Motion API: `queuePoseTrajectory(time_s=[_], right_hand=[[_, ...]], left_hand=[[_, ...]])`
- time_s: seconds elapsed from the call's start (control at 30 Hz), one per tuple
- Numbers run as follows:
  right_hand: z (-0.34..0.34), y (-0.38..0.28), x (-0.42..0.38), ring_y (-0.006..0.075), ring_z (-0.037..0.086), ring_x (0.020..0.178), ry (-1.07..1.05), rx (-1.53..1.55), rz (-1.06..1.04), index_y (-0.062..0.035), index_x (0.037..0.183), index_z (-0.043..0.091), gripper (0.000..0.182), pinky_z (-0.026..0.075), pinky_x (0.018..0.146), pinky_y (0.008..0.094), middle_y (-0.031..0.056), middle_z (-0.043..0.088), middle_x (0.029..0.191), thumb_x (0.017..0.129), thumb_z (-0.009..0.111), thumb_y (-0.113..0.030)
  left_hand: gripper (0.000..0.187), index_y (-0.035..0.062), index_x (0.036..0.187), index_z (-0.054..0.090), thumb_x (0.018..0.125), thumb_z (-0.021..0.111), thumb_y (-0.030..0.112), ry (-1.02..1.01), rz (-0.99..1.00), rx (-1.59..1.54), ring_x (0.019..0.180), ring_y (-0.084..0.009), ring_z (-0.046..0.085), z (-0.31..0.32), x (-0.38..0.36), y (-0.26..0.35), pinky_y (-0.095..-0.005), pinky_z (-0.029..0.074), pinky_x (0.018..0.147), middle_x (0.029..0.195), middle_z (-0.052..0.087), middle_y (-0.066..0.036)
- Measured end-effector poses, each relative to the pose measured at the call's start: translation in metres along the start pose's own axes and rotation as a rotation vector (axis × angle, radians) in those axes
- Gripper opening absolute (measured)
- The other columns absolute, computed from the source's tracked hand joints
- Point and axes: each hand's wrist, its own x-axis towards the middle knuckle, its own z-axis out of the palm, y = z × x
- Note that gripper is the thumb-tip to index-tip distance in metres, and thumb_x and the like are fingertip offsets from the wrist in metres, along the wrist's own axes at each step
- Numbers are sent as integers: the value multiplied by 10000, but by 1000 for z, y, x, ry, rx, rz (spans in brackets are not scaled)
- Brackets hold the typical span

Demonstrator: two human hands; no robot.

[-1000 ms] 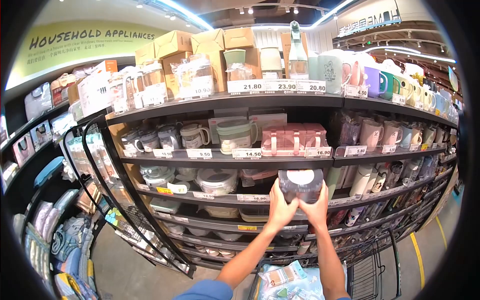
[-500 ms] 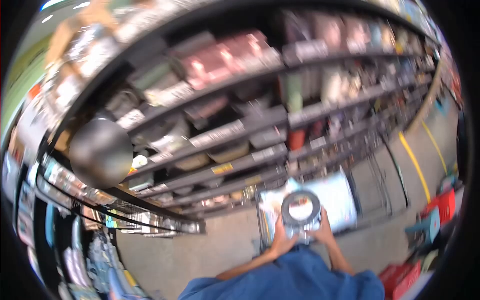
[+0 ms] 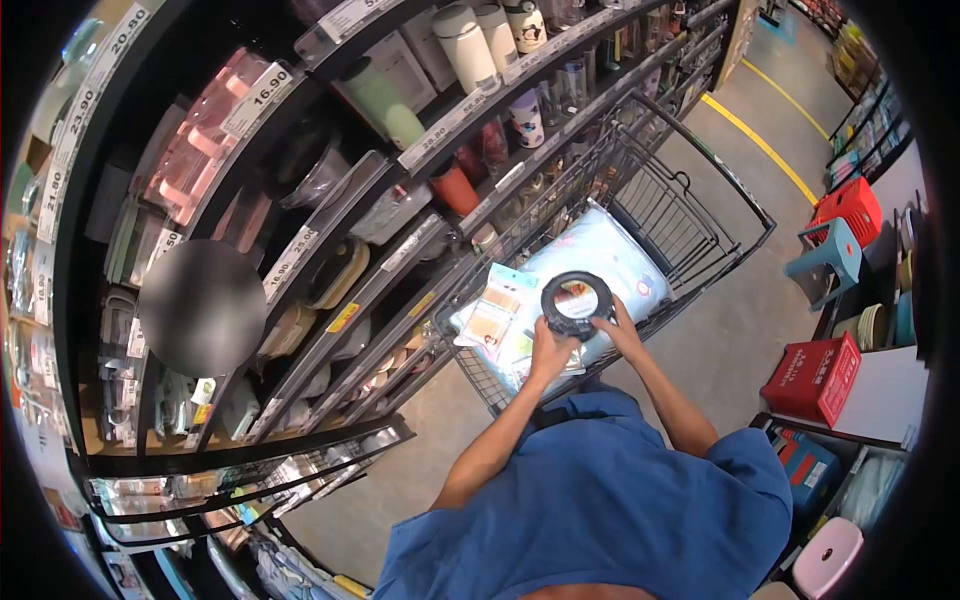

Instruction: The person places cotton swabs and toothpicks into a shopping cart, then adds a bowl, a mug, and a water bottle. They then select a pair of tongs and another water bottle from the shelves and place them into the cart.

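Observation:
A round black-rimmed item (image 3: 577,304) with a pale picture label in its centre is held between both hands, above a wire shopping cart (image 3: 700,215). My left hand (image 3: 553,350) grips its lower left edge, and my right hand (image 3: 620,328) closes on its lower right edge. Beneath it in the cart lies a large light-blue plastic-wrapped package (image 3: 610,250). Flat packets (image 3: 494,310) with brownish contents rest on the package's left side.
Tall shelving with containers and price labels (image 3: 262,98) runs along the left. White tumblers (image 3: 465,48) and a green one (image 3: 383,103) stand on it. Stools (image 3: 835,262) and a red box (image 3: 815,378) are at the right. Yellow lines (image 3: 765,148) mark the floor.
The view has turned and sharpened; shelves now slant more steeply, and the cart shows more fully. Both hands still hold the round item.

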Motion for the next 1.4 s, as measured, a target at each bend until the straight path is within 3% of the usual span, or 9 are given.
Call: queuePoseTrajectory(time_s=[0.2, 0.33, 0.43, 0.57, 0.8, 0.9, 1.0, 1.07, 1.4], right_hand=[[19, 5, 69, 283, 451, 1234, 13, 126, 0, 27, 1384, 350, 744, 344, 1044, 349, 210, 466, 1330, 781, 718, -206], [23, 39, 99, 323, 501, 1204, 20, -361, 34, 60, 1389, 329, 765, 408, 997, 370, 227, 470, 1349, 812, 697, -282], [9, 42, 87, 357, 535, 1167, 93, -441, -51, 85, 1343, 390, 728, 427, 982, 390, 261, 489, 1319, 821, 679, -333], [-25, 9, 48, 389, 568, 1065, 124, -657, -161, 70, 1191, 534, 527, 455, 922, 424, 269, 572, 1148, 824, 629, -296], [-72, 8, 22, 387, 638, 808, -25, -1074, -155, -1, 969, 650, 277, 516, 728, 453, 225, 648, 909, 808, 620, -224], [-66, 13, 25, 368, 644, 795, -99, -1080, -110, -9, 919, 658, 243, 519, 716, 445, 193, 660, 878, 813, 608, -221], [-46, 20, 26, 377, 638, 792, -128, -978, -108, 2, 817, 657, 222, 516, 715, 453, 194, 660, 828, 798, 588, -208], [-29, 39, 31, 375, 641, 820, -323, -846, -40, 5, 825, 670, 248, 513, 742, 440, 204, 667, 863, 767, 601, -225], [64, 96, 39, 359, 635, 865, -516, -865, -53, 1, 893, 642, 347, 502, 779, 414, 212, 662, 857, 721, 679, -298]], left_hand=[[720, -78, 1281, 375, 684, 709, 149, 124, 9, 37, 1193, -387, 461, -8, 52, 22, -403, 357, 1024, 1236, 483, -264], [671, -85, 1251, 429, 707, 704, 194, 29, -70, 167, 1081, -380, 555, -14, 74, -3, -393, 438, 939, 1229, 513, -274], [603, -67, 1244, 464, 743, 692, 181, 235, 160, 353, 1015, -346, 584, -13, 34, -25, -396, 474, 874, 1199, 532, -245], [503, -24, 1219, 503, 753, 660, 84, 406, 145, 371, 1019, -332, 560, -46, -47, -24, -405, 457, 886, 1152, 538, -203], [502, -90, 1197, 460, 769, 618, 119, 784, -253, 558, 1122, -428, 479, -84, -116, -136, -467, 369, 978, 1129, 531, -282], [493, -96, 1172, 416, 805, 610, 170, 616, -476, 504, 1068, -445, 524, -80, -116, -184, -474, 401, 939, 1079, 553, -307], [458, -80, 1121, 384, 830, 592, 206, 523, -666, 449, 1002, -463, 562, -59, -101, -153, -480, 436, 888, 1041, 568, -324], [440, -64, 1101, 374, 829, 587, 210, 510, -610, 456, 987, -465, 567, -61, -103, -156, -489, 441, 870, 1040, 566, -330], [386, -31, 1073, 361, 805, 576, 145, 522, -584, 451, 905, -480, 577, -59, -103, -147, -526, 447, 808, 971, 566, -325]])
